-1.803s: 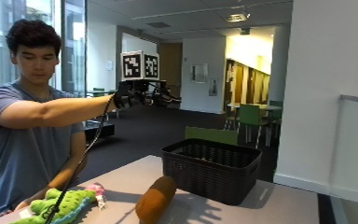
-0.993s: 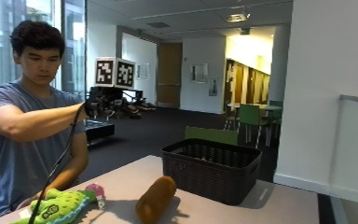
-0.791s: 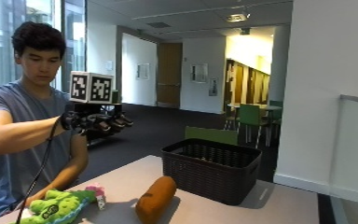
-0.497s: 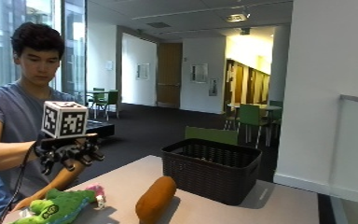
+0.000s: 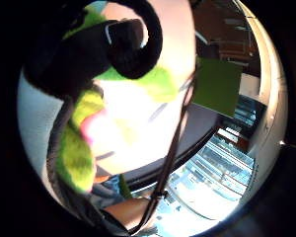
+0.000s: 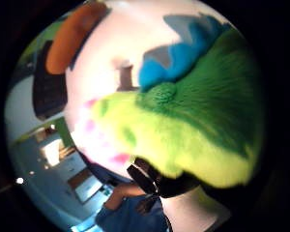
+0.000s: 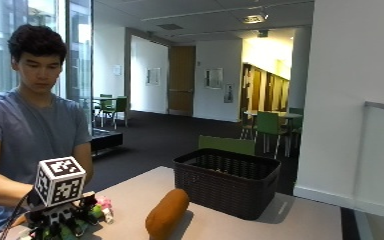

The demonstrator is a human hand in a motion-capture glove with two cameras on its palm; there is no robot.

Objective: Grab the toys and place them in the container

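Pale and smooth, the table (image 7: 258, 220) runs across a bright office hall with dark carpet, green chairs and tall windows behind the seated person. Toward its far side stands a dark woven container (image 7: 226, 181), a rectangular basket with an open top; the outside view shows only its rim and upper inner walls, and nothing can be made out inside it. Just in front of it, apart from its wall, lies an orange-brown elongated plush toy (image 7: 167, 213), one end pointing at the basket. At the near corner of the table the gloved right hand (image 7: 62, 220) is down on a green plush toy (image 6: 198, 125), whose pink parts peek out beside the glove in the outside view. The thumb side palm view is nearly filled by that toy's dark green and yellow-green fur with a blue patch next to it, so it sits right against the palm; the orange-brown toy and the basket show small beyond it on the table. In the little finger side view a black gloved finger (image 5: 138, 44) curls over the yellow-green plush, so the fingers appear to be wrapped onto the toy. No readable writing shows on the toys or the basket.
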